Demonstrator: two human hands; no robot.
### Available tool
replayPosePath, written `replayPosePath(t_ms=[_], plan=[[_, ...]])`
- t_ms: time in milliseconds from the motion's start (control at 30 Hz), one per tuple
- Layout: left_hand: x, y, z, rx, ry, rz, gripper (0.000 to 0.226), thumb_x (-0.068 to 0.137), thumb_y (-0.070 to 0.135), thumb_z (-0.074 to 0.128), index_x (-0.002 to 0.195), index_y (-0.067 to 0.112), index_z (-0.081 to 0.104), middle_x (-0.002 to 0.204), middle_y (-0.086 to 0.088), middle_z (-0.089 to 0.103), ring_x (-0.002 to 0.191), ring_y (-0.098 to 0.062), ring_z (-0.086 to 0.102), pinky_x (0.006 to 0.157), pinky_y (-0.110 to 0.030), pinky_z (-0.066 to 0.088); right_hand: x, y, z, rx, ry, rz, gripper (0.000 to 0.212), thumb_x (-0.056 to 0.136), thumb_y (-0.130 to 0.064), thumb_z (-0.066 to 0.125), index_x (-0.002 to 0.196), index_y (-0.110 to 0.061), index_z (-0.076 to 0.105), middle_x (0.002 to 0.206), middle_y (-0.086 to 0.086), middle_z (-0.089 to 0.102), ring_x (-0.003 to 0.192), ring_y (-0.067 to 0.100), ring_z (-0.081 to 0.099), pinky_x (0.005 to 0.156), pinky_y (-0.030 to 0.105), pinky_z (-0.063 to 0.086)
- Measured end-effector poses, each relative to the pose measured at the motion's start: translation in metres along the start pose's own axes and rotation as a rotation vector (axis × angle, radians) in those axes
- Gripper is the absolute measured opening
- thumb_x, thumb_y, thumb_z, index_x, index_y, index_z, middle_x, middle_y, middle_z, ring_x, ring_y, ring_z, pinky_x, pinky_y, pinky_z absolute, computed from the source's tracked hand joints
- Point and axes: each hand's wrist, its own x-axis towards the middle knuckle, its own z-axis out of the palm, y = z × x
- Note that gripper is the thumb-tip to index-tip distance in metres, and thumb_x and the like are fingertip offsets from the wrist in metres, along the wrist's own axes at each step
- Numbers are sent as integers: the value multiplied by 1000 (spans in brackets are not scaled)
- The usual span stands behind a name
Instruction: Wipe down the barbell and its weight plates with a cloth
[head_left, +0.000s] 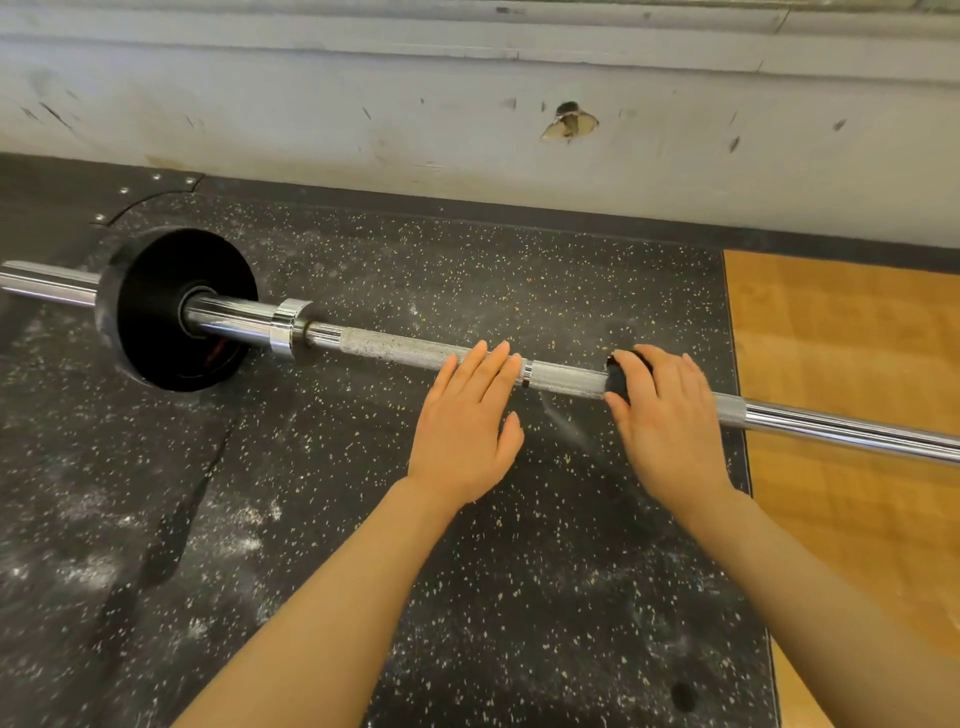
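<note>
The barbell lies on the speckled rubber floor, its long axis running left to right, parallel to the wall. One black weight plate sits at the left end. The left hand rests on the shaft with fingers straight. The right hand, nearer the unwiped smooth section, grips a black cloth around the shaft.

barbell: chrome, lying on floor | plate: black, on sleeve | cloth: black, wrapped round shaft

Bare barbell shaft runs free leftward until the collar and black plate
</note>
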Motion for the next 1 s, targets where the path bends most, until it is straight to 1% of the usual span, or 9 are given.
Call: replayPosePath(t_ms=[133, 267, 433, 500, 600, 700, 767, 900, 1000], plan=[[2, 1, -1, -15, 10, -8, 64, 88, 31, 27, 147, 9, 38, 156, -5, 32, 148, -23, 19, 122, -35, 2, 8, -24, 8, 28, -1, -47, 42, 95, -22, 55, 131, -1, 53, 129, 18, 53, 121, 36, 48, 113, 52, 28], [1, 2, -4, -13, 6, -7, 63, 88, 29, 29, 146, 9, 41, 155, -5, 34, 147, -22, 21, 121, -32, 1, 18, -43, 16, 30, 1, -103, 41, 95, -26, 53, 130, -5, 54, 127, 16, 55, 118, 33, 52, 111, 52, 31], [3, -1, -8, -23, 35, 19, 56, 91, 31, 35, 139, 8, 50, 146, -8, 48, 140, -27, 37, 120, -42, 17, 12, -23, 13, -35, 23, -118, 39, 94, -30, 51, 127, -9, 55, 126, 13, 55, 114, 32, 53, 107, 50, 35], [4, -4, -8, -22, 55, 38, 52, 91, 29, 37, 136, 8, 54, 141, -8, 53, 135, -29, 43, 117, -45, 25, 6, -9, 11, -45, 47, -92, 37, 97, -30, 50, 126, -9, 55, 126, 13, 55, 113, 32, 50, 104, 49, 36], [6, -8, -6, -12, 84, 58, 48, 91, 27, 40, 132, 8, 59, 136, -7, 57, 129, -29, 49, 114, -46, 32, -3, 4, 9, -52, 59, -65, 41, 96, -32, 43, 126, -6, 55, 126, 16, 54, 111, 34, 49, 99, 48, 38], [6, -9, -3, -13, 98, 67, 47, 90, 24, 41, 130, 7, 59, 134, -8, 58, 127, -30, 50, 112, -48, 34, -1, -2, 11, -28, 90, -71, 36, 96, -24, 53, 125, -2, 56, 125, 19, 54, 110, 35, 46, 98, 50, 40], [6, -10, -2, -15, 94, 70, 48, 89, 22, 41, 131, 7, 59, 135, -8, 58, 128, -30, 50, 111, -48, 34, 5, -15, 14, -11, 92, -115, 40, 92, -23, 57, 126, -1, 56, 124, 20, 54, 110, 33, 44, 98, 51, 41], [7, -11, -3, -22, 78, 73, 50, 87, 21, 40, 131, 7, 58, 136, -8, 57, 129, -29, 49, 111, -48, 34, 17, -39, 24, -10, 57, -181, 40, 93, -27, 53, 127, -6, 55, 126, 16, 54, 114, 33, 50, 105, 51, 38], [7, -11, -4, -20, 73, 79, 48, 89, 23, 41, 132, 7, 58, 136, -8, 56, 130, -29, 48, 112, -48, 33, 18, -36, 25, -47, 64, -199, 38, 93, -29, 53, 126, -9, 54, 126, 13, 54, 112, 32, 52, 107, 49, 35]])
